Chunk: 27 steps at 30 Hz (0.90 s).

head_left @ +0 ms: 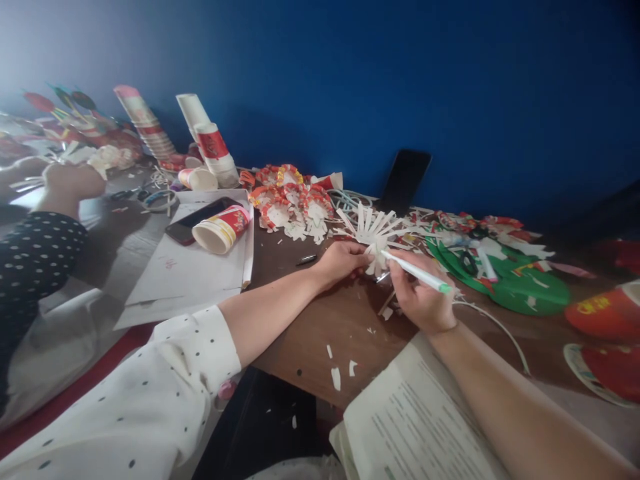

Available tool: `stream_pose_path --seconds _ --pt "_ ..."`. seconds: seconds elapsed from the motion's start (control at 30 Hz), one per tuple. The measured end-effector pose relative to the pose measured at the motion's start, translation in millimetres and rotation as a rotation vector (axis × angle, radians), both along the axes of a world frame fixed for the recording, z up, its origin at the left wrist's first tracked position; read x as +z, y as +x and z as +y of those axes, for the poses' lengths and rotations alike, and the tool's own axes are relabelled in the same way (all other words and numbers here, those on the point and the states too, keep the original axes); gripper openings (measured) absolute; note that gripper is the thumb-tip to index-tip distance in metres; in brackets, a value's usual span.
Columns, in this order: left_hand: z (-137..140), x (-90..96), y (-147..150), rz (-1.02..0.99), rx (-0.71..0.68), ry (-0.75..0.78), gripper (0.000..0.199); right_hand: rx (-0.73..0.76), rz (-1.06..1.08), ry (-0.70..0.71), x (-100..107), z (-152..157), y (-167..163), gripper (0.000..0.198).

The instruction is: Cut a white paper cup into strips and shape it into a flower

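My left hand (345, 261) is closed on the edge of a white paper cup cut into many strips (371, 227), which fan outward like petals. In my right hand (423, 293) is a white marker with a green end (420, 272). Its tip points down at the lower part of the cut cup, close to my left fingers. Whether the tip touches the paper I cannot tell. Small paper scraps (336, 379) lie on the brown table (305, 340) below my hands. A black pen (307, 260) rests just left of my left hand.
Left are stacked paper cups (215, 150), a cup lying over a phone (185, 223), and papers (165, 280). Cut red-and-white cup pieces (295, 200) are heaped behind. Another phone (406, 177) leans on the blue wall. Green sheets (533, 290) lie right. A co-worker's hand (75, 179) is far left.
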<state>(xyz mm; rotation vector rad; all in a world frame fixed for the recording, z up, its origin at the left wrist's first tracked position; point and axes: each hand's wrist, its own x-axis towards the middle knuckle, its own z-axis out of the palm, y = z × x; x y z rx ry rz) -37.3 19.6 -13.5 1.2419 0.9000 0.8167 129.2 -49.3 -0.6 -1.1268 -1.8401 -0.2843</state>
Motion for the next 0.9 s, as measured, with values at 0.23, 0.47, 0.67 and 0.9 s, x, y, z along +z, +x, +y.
stream_pose_path --seconds 0.23,0.47,0.67,0.9 --pt "0.5 -0.3 -1.4 -0.004 0.017 0.016 0.020 -0.099 0.227 -0.092 -5.5 5.5 5.8 0.024" --pt "-1.7 5.5 -1.8 -0.012 -0.013 0.038 0.031 -0.170 0.352 -0.251 -2.5 6.5 0.4 0.029" --pt "-0.3 2.6 -1.3 -0.008 -0.048 0.055 0.032 -0.158 0.401 -0.333 -2.8 5.0 -2.6 0.027" --pt "0.2 1.7 0.5 -0.067 0.016 0.005 0.031 -0.143 0.381 -0.321 -3.2 5.9 -2.0 0.026"
